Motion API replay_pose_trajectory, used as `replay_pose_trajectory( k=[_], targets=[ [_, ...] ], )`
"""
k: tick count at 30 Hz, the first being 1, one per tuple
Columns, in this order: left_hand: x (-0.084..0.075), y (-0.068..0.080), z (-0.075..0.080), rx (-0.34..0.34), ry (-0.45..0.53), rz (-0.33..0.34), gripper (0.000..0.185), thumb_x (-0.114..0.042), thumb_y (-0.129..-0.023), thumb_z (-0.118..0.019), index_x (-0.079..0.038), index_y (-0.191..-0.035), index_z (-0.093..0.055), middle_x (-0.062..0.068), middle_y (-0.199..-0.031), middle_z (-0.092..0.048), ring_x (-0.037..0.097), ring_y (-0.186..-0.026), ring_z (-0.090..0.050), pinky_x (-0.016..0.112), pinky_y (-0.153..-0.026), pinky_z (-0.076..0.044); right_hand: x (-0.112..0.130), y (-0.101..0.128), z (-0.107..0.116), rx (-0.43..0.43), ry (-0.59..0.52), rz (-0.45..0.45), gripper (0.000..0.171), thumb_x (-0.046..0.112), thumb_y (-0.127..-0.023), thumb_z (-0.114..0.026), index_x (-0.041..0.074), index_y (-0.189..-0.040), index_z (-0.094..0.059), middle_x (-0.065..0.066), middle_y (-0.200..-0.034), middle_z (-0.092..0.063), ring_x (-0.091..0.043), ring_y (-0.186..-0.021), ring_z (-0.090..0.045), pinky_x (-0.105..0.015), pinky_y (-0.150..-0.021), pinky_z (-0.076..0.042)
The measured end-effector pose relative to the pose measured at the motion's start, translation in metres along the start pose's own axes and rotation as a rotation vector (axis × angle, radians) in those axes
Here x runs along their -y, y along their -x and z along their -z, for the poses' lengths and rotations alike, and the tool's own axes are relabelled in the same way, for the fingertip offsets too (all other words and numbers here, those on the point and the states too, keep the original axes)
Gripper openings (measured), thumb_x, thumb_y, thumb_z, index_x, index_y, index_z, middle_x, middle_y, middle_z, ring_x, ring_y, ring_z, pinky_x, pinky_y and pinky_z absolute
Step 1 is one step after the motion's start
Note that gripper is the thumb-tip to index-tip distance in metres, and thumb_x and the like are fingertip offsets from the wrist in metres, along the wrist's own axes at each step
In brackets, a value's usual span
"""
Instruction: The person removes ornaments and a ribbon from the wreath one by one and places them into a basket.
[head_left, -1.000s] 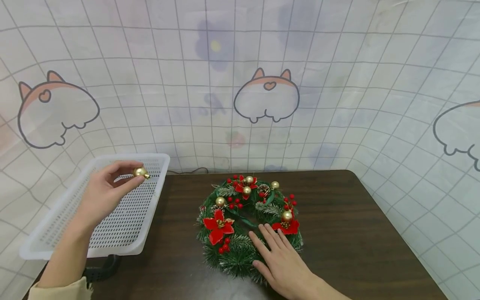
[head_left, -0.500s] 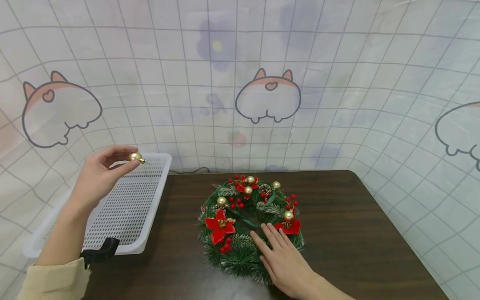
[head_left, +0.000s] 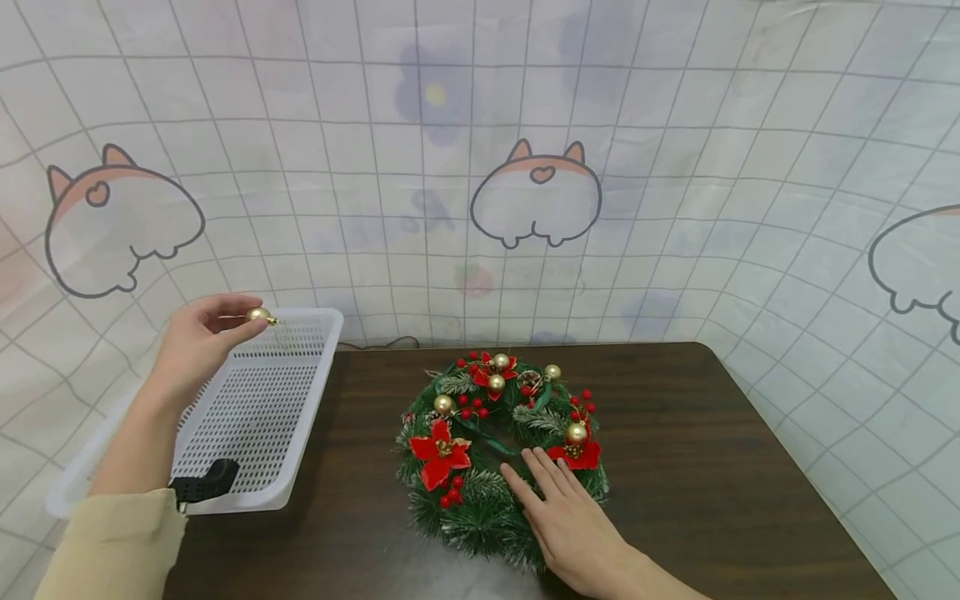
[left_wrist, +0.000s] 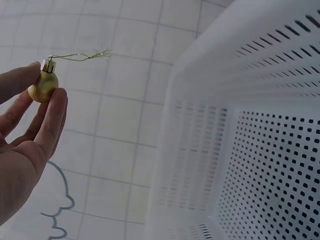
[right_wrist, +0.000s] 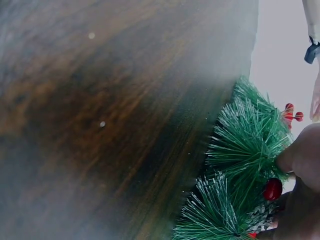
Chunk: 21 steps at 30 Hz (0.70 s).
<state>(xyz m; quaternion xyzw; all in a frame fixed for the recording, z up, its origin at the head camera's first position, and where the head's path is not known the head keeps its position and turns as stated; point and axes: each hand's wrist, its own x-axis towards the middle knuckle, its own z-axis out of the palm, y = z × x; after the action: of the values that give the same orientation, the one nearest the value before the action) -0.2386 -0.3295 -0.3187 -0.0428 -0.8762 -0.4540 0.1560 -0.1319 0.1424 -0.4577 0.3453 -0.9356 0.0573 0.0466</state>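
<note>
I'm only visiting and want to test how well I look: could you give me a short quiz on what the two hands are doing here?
1. True or false: the left hand pinches a gold bauble above the white basket.
2. What does the right hand rest on? A) the wreath B) the dark table alone C) the basket
3. Fill in: the bauble has a thin gold ____ at its cap.

Key: 1 true; 2 A; 3 string
</note>
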Motion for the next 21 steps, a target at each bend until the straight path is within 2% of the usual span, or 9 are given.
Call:
replay_pose_trajectory(
  k=[4,10,12,16,21],
  targets=[
    [0.016,-0.008,-0.002,0.023,0.025,0.041,0.047,-0.029,-0.092,-0.066,-0.003,-0.129,-0.054,0.011,-0.124,-0.054,0.005,-0.101,-0.055,0.014,-0.083,-0.041,-0.001,0.0,0.0,0.001,-0.004,0.01,0.058,0.019,-0.101,-0.047,0.018,-0.154,-0.023,-0.018,-0.154,-0.024,-0.034,-0.142,-0.019,-0.051,-0.11,-0.027],
    [0.032,-0.015,-0.006,0.057,0.03,0.117,0.055,-0.034,-0.093,-0.064,0.0,-0.133,-0.049,0.017,-0.129,-0.05,0.007,-0.102,-0.052,0.048,-0.098,-0.038,-0.001,0.001,0.001,-0.011,-0.008,0.019,0.058,0.018,-0.101,-0.047,0.017,-0.153,-0.024,-0.018,-0.154,-0.025,-0.034,-0.142,-0.02,-0.051,-0.109,-0.029],
    [0.036,-0.016,-0.008,0.064,0.032,0.143,0.056,-0.034,-0.094,-0.063,0.001,-0.135,-0.047,0.019,-0.131,-0.049,0.01,-0.104,-0.052,0.054,-0.1,-0.035,-0.001,0.001,0.001,-0.014,-0.01,0.02,0.056,0.019,-0.101,-0.047,0.017,-0.153,-0.025,-0.018,-0.154,-0.026,-0.035,-0.142,-0.02,-0.052,-0.109,-0.029],
    [0.047,-0.019,-0.01,0.082,0.038,0.186,0.056,-0.033,-0.096,-0.061,0.002,-0.136,-0.046,0.021,-0.132,-0.047,0.014,-0.103,-0.051,0.055,-0.1,-0.034,-0.002,0.001,0.0,-0.017,-0.009,0.024,0.056,0.019,-0.101,-0.046,0.017,-0.153,-0.026,-0.018,-0.153,-0.026,-0.034,-0.142,-0.02,-0.051,-0.109,-0.029],
    [0.059,-0.024,-0.015,0.1,0.038,0.194,0.054,-0.03,-0.096,-0.06,0.005,-0.136,-0.046,0.022,-0.131,-0.048,0.009,-0.096,-0.052,0.054,-0.1,-0.035,-0.002,0.0,0.0,-0.018,-0.003,0.024,0.057,0.018,-0.101,-0.047,0.017,-0.153,-0.026,-0.018,-0.153,-0.026,-0.034,-0.142,-0.021,-0.051,-0.109,-0.029]
  ],
)
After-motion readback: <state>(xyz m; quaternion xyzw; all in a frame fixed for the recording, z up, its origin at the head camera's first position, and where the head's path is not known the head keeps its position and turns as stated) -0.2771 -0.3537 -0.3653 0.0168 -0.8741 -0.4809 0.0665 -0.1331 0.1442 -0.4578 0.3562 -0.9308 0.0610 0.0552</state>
